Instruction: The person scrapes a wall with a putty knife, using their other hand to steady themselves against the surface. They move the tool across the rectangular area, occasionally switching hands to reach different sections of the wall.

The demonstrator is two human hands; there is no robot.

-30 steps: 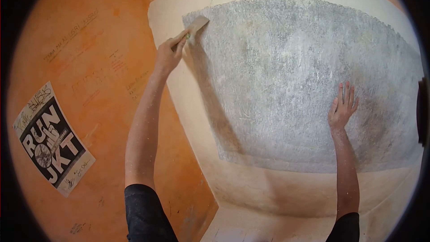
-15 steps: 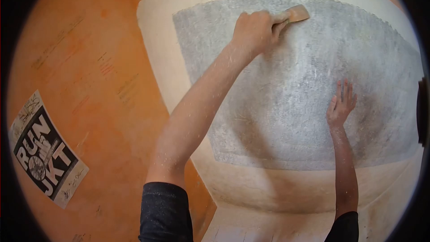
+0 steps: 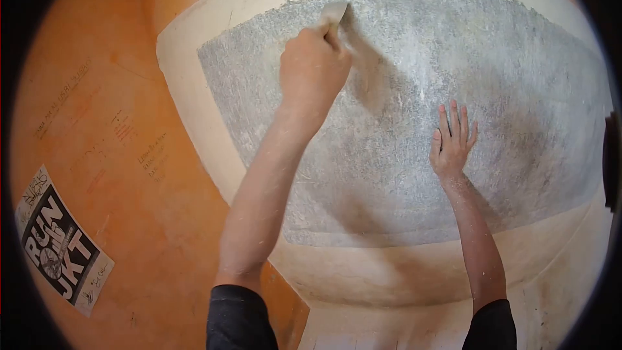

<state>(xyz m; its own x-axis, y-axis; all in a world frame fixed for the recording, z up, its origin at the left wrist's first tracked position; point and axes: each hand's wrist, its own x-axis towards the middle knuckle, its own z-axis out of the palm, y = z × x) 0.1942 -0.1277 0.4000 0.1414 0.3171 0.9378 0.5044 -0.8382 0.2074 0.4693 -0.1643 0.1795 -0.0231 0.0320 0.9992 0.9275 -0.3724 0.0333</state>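
My left hand [image 3: 315,68] is wrapped around the handle of a putty knife [image 3: 335,11]. Its wide blade meets the rough grey patch [image 3: 376,175] on the wall, close to the patch's upper edge. Most of the handle is hidden in my fist. Lower and to the right, my right hand [image 3: 453,146] lies flat against the same grey surface with its fingers spread, holding nothing. White specks dot both forearms.
A cream-white border [image 3: 184,42] surrounds the grey area. On the left stands an orange wall [image 3: 116,175] with handwriting and a black-and-white poster [image 3: 61,243]. A dark object [image 3: 611,162] juts in at the right edge.
The putty knife in my left hand has moved left along the upper patch, its blade now pointing more upward. In view, my right hand sits further left, its fingers more spread.
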